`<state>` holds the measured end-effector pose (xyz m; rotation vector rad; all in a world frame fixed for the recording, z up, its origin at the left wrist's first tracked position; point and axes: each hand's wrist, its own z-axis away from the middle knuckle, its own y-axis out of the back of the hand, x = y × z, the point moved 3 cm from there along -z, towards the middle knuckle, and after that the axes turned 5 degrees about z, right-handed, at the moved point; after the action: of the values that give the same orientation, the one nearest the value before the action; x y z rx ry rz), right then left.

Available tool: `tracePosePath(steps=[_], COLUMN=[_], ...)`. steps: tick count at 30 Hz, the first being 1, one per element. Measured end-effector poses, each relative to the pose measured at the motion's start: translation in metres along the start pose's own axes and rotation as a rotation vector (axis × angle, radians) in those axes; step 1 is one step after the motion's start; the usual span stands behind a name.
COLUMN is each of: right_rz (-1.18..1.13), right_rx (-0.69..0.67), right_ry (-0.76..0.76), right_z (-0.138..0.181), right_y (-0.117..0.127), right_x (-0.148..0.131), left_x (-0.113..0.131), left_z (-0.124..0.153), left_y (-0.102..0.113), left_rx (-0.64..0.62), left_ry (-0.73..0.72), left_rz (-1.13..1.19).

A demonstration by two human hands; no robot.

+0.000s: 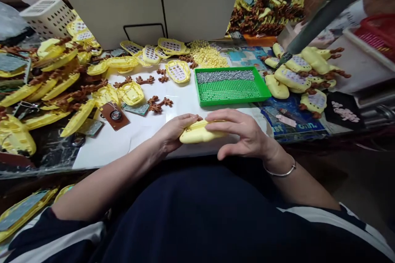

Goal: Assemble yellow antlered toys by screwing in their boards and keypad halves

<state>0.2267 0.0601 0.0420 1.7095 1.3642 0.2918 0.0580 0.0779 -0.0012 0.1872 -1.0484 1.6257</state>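
Note:
Both my hands hold one yellow plastic toy shell [197,133] at the near edge of the white work surface [123,141]. My left hand [174,129] grips its left end with curled fingers. My right hand [243,133] lies over its right end, fingers pressed on top, a silver bangle on the wrist. Just beyond the hands stands a green tray [231,86] with small metal screws along its far side.
Yellow shells and brown antler pieces [159,104] are heaped at left. A brown circuit board with speaker [115,116] lies nearby. Assembled yellow toys [296,78] are piled at right. A cardboard box [148,0] stands behind, with a white basket [49,16] at its left and a red one [378,33] far right.

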Motion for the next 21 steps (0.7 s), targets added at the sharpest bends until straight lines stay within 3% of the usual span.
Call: tracePosePath(steps=[2, 5, 8, 10, 12, 14, 15, 18, 21], right_rz=[0.014, 0.040, 0.059, 0.074, 0.105, 0.150, 0.187, 0.428, 0.798], right_rx=[-0.007, 0.043, 0.158, 0.360, 0.702, 1.044, 1.125, 1.170, 1.036], right_ry=[-0.045, -0.236, -0.466, -0.634, -0.754, -0.779, -0.781, -0.872, -1.034], right_z=[0.008, 0.028, 0.062, 0.094, 0.128, 0.156, 0.165, 0.175, 0.168], right_y=[0.005, 0.017, 0.040, 0.060, 0.084, 0.110, 0.122, 0.160, 0.194], right_x=[-0.001, 0.001, 0.001, 0.004, 0.011, 0.025, 0.037, 0.088, 0.143], left_x=[-0.005, -0.015, -0.020, -0.018, -0.016, -0.013, -0.012, -0.012, -0.015], left_z=[-0.001, -0.002, -0.001, 0.000, 0.002, 0.003, 0.003, 0.004, 0.005], left_y=[-0.007, -0.017, -0.018, -0.012, -0.003, 0.005, 0.007, 0.006, 0.002], left_rx=[-0.037, -0.121, -0.166, -0.144, -0.136, -0.126, -0.115, -0.091, -0.050], left_ry=[0.059, 0.149, 0.111, 0.004, -0.048, -0.081, -0.097, -0.116, -0.140], left_rz=[-0.017, -0.096, -0.180, -0.205, -0.257, -0.285, -0.295, -0.329, -0.370])
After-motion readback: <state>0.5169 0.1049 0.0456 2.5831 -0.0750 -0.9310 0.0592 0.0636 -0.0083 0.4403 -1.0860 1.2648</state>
